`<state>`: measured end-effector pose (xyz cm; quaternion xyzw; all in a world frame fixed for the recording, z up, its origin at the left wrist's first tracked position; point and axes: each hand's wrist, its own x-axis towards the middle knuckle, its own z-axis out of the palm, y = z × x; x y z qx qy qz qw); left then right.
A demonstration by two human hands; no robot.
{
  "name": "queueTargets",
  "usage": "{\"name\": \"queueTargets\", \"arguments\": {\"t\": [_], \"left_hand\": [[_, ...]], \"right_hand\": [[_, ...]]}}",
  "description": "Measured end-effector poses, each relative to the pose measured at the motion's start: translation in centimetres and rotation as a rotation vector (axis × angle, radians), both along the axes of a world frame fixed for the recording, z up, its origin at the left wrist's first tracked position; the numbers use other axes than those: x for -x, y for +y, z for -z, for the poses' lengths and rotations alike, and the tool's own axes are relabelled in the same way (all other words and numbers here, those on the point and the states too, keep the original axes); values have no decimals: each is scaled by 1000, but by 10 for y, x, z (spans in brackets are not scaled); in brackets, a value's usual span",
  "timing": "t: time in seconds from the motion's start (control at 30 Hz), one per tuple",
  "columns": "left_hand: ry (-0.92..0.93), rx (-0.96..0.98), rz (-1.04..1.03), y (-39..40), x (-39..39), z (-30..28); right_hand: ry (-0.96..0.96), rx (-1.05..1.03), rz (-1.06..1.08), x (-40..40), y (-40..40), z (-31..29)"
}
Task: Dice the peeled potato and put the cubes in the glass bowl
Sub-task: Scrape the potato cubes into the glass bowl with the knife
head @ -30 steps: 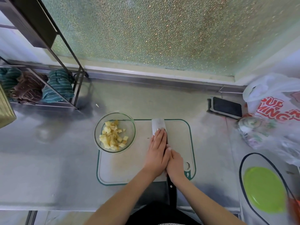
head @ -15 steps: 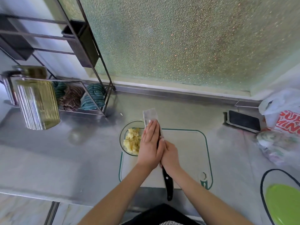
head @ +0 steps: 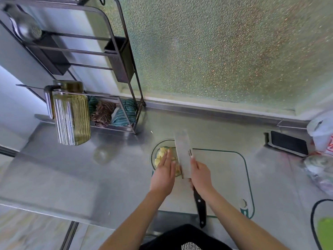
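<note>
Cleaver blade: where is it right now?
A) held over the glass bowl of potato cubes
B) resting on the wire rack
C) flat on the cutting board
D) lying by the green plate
A: the cleaver is tilted over the glass bowl of potato cubes, right hand on its handle, left hand beside the blade.
</note>
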<state>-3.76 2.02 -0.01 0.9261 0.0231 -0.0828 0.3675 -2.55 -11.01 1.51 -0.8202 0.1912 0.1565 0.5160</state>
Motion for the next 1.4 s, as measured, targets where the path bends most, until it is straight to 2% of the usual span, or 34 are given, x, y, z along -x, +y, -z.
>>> {"name": "queueTargets", "arguments": {"t": [0.07,0.13,0.27,0.37,0.5,0.6,0.67,0.7,0.77,0.83,0.87,0.93,1.27,1.4], "left_hand": [[-84,-20,7,7,1,-1],[-179,-148,75,16,0,7],[-62,-488,326,30,2,22],[12,-507,401,27,-5,24],[-8,-438,490,25,-13,14],[-125,-211,335,29,-11,8],[-296,-160,104,32,-9,8],[-303,-174,-31,34,-10,8],[-138,-176,-262,38,-13,2],[108,-130,-396,44,-21,1],[202,-143,-390,47,-24,3],[269,-231,-295,51,-27,8],[307,-217,-262,52,-35,9],[308,-160,-227,46,-29,8]], "right_hand": [[-22,12,25,3,-6,2],[-32,22,41,4,-13,4],[-39,45,69,8,-29,2],[-38,7,140,9,-35,0],[-69,4,205,9,-39,-4],[-78,4,234,9,-45,-3],[-77,4,238,9,-48,-2],[-71,-2,238,9,-48,-1],[-49,-16,227,9,-46,2],[-26,-15,200,8,-43,5],[-16,-16,186,8,-42,7],[-7,-25,155,10,-41,10],[72,91,39,18,-50,29],[117,210,-8,19,-55,36]]}}
